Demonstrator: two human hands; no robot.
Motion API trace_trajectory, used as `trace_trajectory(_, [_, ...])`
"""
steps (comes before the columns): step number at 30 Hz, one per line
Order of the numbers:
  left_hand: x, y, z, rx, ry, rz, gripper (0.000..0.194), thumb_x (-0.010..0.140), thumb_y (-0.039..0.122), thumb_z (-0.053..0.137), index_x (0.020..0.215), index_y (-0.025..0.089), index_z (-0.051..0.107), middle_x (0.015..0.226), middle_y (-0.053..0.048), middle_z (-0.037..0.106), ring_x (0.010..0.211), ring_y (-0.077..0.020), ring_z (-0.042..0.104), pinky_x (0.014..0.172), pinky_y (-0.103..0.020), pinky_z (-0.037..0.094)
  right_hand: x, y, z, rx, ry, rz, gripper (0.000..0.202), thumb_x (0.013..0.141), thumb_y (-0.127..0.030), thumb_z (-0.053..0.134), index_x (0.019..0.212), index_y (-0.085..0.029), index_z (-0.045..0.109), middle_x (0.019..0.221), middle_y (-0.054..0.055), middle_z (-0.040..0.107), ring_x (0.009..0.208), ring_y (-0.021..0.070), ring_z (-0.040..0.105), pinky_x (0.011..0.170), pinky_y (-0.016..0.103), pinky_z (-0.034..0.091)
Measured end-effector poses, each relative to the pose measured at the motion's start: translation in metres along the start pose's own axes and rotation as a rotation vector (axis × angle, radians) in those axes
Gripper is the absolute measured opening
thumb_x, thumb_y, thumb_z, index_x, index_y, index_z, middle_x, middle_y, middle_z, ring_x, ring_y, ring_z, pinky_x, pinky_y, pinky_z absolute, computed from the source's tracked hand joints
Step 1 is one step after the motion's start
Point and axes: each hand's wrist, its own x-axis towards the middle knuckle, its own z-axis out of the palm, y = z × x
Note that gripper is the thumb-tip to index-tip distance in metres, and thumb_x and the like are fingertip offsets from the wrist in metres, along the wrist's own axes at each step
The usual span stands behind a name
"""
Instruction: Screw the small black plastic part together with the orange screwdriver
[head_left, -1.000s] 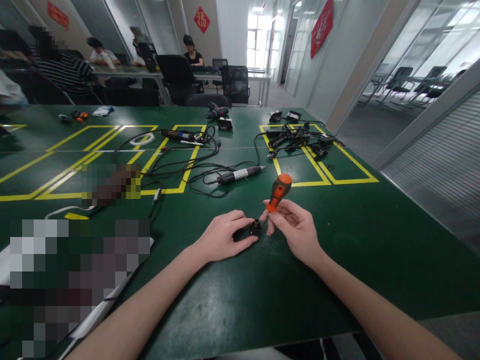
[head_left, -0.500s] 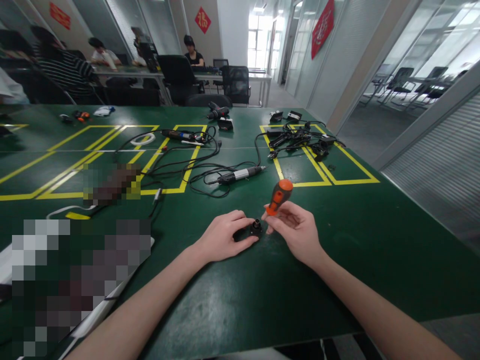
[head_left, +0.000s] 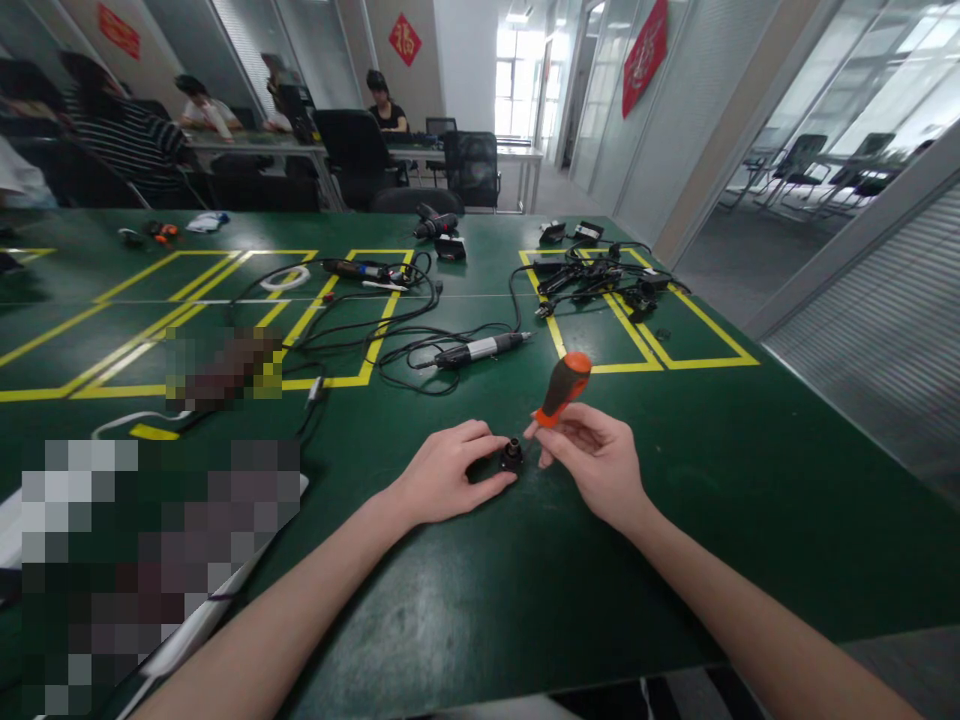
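Between the thumb and fingers of my left hand (head_left: 452, 474) is a small black round part (head_left: 512, 455) with a metal-looking top, standing on the green table (head_left: 420, 620). My right hand (head_left: 596, 455), just right of the part, pinches a screwdriver (head_left: 564, 387) with an orange and dark grey handle. The handle points up and leans to the right. The screwdriver's shaft is too small to make out clearly near the fingertips.
Ahead lies a black and silver electric screwdriver (head_left: 480, 349) with a looped cable. Tangled black cables (head_left: 592, 275) lie at the back right. A cordless drill (head_left: 435, 224) sits further back. People and chairs are beyond the table.
The screwdriver's handle has tilted a little further to the right and turned in my right hand. My left hand and the black part have not visibly moved.
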Motion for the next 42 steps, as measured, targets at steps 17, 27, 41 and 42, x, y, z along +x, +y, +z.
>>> trace_trajectory(17, [-0.001, -0.0013, 0.0018, -0.002, 0.012, 0.006, 0.024, 0.096, 0.04, 0.063, 0.107, 0.019, 0.069, 0.095, -0.004, 0.063, 0.081, -0.0159, 0.06, 0.068, -0.026, 0.045, -0.0014, 0.0009, -0.0009, 0.02, -0.045, -0.031, 0.014, 0.088, -0.03, 0.076, 0.098, -0.02, 0.076, 0.087, 0.004, 0.075, 0.061, 0.012, 0.066, 0.062, 0.029, 0.061])
trace_trajectory(27, [-0.0003, -0.0011, 0.0019, -0.004, 0.02, 0.012, 0.022, 0.095, 0.039, 0.065, 0.106, 0.02, 0.07, 0.096, -0.004, 0.064, 0.082, -0.0158, 0.061, 0.068, -0.026, 0.046, -0.0001, -0.0018, -0.0001, -0.096, 0.001, -0.041, 0.018, 0.086, -0.036, 0.078, 0.09, -0.019, 0.076, 0.082, 0.004, 0.073, 0.056, 0.012, 0.062, 0.055, 0.028, 0.061])
trace_trajectory(41, [-0.0003, -0.001, 0.0009, 0.001, 0.009, 0.01, 0.024, 0.096, 0.04, 0.063, 0.106, 0.02, 0.07, 0.095, -0.004, 0.063, 0.081, -0.0156, 0.06, 0.067, -0.026, 0.046, -0.0015, 0.0023, -0.0015, -0.061, -0.016, -0.042, 0.01, 0.087, -0.026, 0.077, 0.095, -0.02, 0.077, 0.085, 0.003, 0.075, 0.058, 0.0111, 0.064, 0.058, 0.027, 0.061])
trace_trajectory(42, [-0.0002, -0.001, 0.0009, 0.003, 0.007, 0.008, 0.024, 0.096, 0.04, 0.063, 0.106, 0.019, 0.07, 0.095, -0.004, 0.063, 0.081, -0.0157, 0.06, 0.067, -0.026, 0.046, -0.0018, 0.0019, -0.0015, -0.049, -0.021, -0.041, 0.012, 0.087, -0.028, 0.077, 0.097, -0.02, 0.077, 0.087, 0.004, 0.076, 0.06, 0.0118, 0.065, 0.06, 0.028, 0.062])
